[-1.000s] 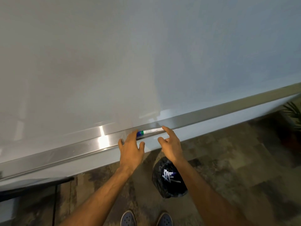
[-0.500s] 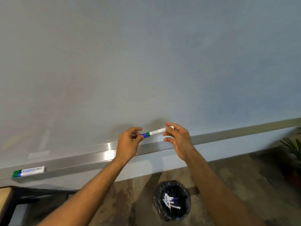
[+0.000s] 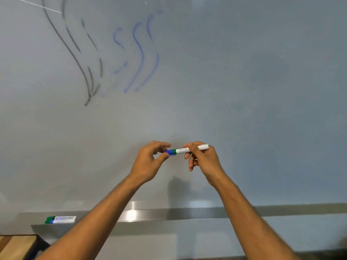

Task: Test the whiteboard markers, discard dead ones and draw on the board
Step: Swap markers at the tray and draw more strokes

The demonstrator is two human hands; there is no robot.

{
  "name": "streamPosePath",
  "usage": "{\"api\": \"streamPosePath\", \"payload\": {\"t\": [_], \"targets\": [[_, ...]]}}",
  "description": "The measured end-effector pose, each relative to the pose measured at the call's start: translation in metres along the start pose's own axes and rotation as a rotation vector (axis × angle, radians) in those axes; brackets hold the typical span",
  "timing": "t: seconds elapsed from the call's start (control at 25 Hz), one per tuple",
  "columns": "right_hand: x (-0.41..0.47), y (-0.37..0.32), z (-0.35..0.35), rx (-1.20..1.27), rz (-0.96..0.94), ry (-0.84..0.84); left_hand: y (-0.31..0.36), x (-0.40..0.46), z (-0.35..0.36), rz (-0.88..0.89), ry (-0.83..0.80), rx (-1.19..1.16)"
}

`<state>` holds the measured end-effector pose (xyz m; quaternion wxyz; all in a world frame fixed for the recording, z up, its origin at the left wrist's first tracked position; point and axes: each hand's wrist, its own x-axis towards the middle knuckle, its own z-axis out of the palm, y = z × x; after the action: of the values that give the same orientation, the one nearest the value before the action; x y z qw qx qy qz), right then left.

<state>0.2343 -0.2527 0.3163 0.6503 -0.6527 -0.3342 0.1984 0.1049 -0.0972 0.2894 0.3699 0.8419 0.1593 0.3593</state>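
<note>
Filling the frame, the pale grey whiteboard [image 3: 244,81] carries grey and blue test strokes [image 3: 139,53] at upper left. Mid-frame my left hand [image 3: 148,164] pinches the blue cap, my right hand [image 3: 204,160] grips the barrel of the white marker [image 3: 183,150]. I judge uncapping is underway; next I pull them straight apart.

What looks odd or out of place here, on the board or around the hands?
Nothing stands out. Both hands hold one marker level before the whiteboard: left hand on the blue cap end, right hand on the white barrel. Another marker lies flat in the tray. The black and blue strokes look like ordinary test marks.
</note>
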Motion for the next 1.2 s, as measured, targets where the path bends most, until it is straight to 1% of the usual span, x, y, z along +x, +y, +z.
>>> {"api": "streamPosePath", "payload": {"t": [0.16,0.28,0.4,0.56,0.72,0.88,0.96,1.04,1.08,1.2], "targets": [[0.007,-0.053,0.024,-0.084,-0.16,-0.085,0.031,0.021,-0.048,0.263,-0.103,0.188],[0.01,-0.08,0.054,-0.041,-0.256,-0.081,0.049,0.033,-0.079,0.377,-0.145,0.235],[0.008,-0.093,0.086,0.083,-0.294,-0.057,0.052,0.043,-0.107,0.396,-0.128,0.276],[0.007,-0.092,0.12,0.118,-0.32,-0.046,0.034,0.045,-0.136,0.486,-0.13,0.36],[0.011,-0.095,0.139,0.119,-0.325,-0.043,0.024,0.05,-0.156,0.495,-0.177,0.334],[0.019,-0.108,0.148,0.135,-0.395,-0.068,0.027,0.066,-0.18,0.503,-0.176,0.239],[0.023,-0.114,0.151,0.138,-0.427,-0.069,0.029,0.073,-0.191,0.528,-0.187,0.238],[0.026,-0.118,0.153,0.183,-0.46,-0.018,0.028,0.082,-0.205,0.585,-0.114,0.339],[0.029,-0.121,0.153,0.219,-0.476,0.02,0.026,0.088,-0.214,0.61,-0.032,0.377],[0.036,-0.131,0.145,0.26,-0.524,0.127,0.015,0.11,-0.249,0.68,0.329,0.379]]}}
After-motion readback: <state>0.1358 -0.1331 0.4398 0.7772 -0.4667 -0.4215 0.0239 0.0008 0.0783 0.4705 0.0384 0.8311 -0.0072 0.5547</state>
